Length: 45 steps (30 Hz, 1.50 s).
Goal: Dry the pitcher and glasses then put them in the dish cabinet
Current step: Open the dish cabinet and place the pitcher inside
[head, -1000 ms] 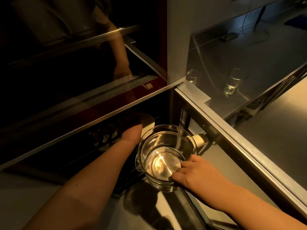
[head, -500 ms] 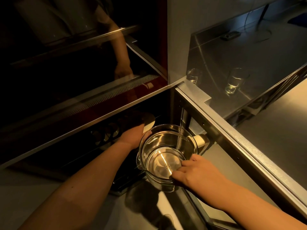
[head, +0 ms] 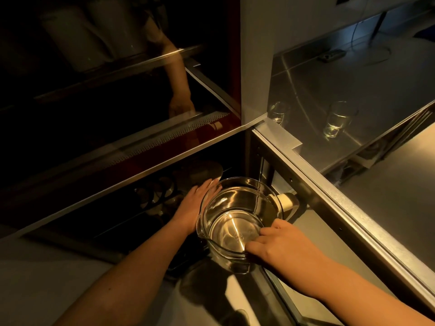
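A clear glass pitcher is held upright low in front of the open dish cabinet. My right hand grips its near right rim and side. My left hand lies flat against the pitcher's left wall, fingers spread. Two clear glasses stand on the steel counter to the right, one by the cabinet's corner and one further right. Inside the dark cabinet, several round dishes stand on a lower rack.
The dark glass cabinet door above reflects my arm. A steel counter edge runs diagonally to the right. A white knob sits just behind the pitcher. A cable and small device lie at the counter's back.
My left hand has drawn back out of the cabinet and come to rest against the pitcher's left side. The pitcher and my right hand have hardly moved.
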Available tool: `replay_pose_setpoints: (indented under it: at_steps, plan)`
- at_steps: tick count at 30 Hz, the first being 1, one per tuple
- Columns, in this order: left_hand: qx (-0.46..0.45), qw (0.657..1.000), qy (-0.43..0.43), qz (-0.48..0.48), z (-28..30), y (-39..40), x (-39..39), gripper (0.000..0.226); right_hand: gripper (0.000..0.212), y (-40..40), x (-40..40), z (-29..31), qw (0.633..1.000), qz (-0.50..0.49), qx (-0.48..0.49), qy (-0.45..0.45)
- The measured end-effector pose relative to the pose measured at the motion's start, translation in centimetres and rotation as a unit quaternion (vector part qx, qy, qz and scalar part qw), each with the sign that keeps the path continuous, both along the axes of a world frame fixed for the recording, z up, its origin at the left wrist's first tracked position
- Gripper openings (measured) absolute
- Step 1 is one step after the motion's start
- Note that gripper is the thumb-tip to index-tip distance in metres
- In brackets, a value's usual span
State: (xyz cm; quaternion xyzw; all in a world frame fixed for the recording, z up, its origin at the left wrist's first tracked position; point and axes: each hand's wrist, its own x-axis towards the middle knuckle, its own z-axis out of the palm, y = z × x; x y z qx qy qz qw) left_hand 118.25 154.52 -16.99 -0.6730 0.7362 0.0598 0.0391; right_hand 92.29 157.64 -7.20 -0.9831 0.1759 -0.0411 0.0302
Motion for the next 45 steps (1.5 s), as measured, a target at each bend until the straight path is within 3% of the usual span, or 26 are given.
replay_pose_setpoints:
  at_steps: [4,10,14,25,30,34,45]
  plan:
    - [0.013,0.998,-0.061,0.019,-1.1,1.8,0.8,0.086,0.034,0.0,-0.1,0.1,1.0,-0.001,0.008,-0.003]
    - [-0.049,0.997,0.021,0.064,-1.6,3.2,0.8,0.08,0.034,-0.1,0.0,0.1,1.0,-0.003,0.012,-0.01]
    - [0.009,0.987,0.111,0.12,-0.9,1.5,0.3,0.072,0.033,-0.1,0.0,0.0,1.0,-0.005,0.013,-0.007]
    - [0.042,0.995,-0.076,0.045,-1.5,0.5,0.1,0.08,0.033,0.0,-0.2,0.2,1.0,0.001,0.012,-0.008]
    - [0.05,0.995,-0.057,0.068,-1.5,0.1,0.4,0.082,0.03,-0.1,-0.1,0.0,1.0,-0.002,0.01,-0.009]
    - [0.04,0.994,0.01,0.1,-1.0,-0.8,0.2,0.074,0.03,-0.1,0.0,0.0,1.0,-0.007,0.02,-0.01]
    - [0.086,0.988,-0.019,0.126,0.3,-0.4,1.7,0.066,0.031,0.2,-0.2,0.5,0.999,-0.019,0.044,0.016]
